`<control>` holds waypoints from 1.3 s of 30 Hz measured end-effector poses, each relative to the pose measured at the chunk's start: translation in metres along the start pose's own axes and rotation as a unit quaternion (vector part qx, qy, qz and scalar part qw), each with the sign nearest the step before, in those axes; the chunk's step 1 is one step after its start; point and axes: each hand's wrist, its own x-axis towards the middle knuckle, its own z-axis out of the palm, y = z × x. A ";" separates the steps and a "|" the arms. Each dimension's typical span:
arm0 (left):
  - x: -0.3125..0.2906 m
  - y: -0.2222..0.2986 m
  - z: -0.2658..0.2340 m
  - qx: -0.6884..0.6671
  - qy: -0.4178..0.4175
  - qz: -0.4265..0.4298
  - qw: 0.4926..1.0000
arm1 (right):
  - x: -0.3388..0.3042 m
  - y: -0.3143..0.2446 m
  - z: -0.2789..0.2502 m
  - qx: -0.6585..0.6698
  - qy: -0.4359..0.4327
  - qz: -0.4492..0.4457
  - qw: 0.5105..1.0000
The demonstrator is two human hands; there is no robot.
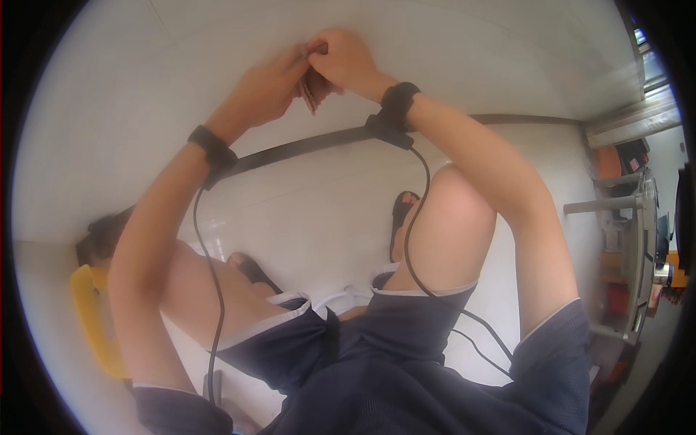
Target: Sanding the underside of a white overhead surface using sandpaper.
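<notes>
Nearest, above the seated person's dark navy shorts with pale hems (409, 322), two bare forearms reach forward with black wristbands, the left one (212, 154) and the right one (397, 107), each trailing a thin black cable. Beyond them the left hand (262, 93) and the right hand (348, 61) meet, fingers bent closed together on the upper end of a small bundle of thin, flat pinkish-brown pieces (316, 88), whose loose lower edges hang between the hands. Farther off stand a smooth whitish wall (478, 51) and, at right, a grey metal-framed rack (641, 246).
</notes>
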 end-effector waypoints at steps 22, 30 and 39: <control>-0.054 -0.027 -0.057 0.123 -0.006 -0.089 0.988 | 0.014 -0.036 0.047 0.065 -0.199 -0.187 0.960; -0.051 -0.005 -0.031 0.068 -0.091 -0.128 0.985 | -0.009 -0.014 0.024 0.058 -0.240 -0.110 0.963; -0.010 0.046 0.003 0.002 0.030 -0.085 0.996 | -0.013 0.046 -0.028 0.037 -0.054 -0.137 0.988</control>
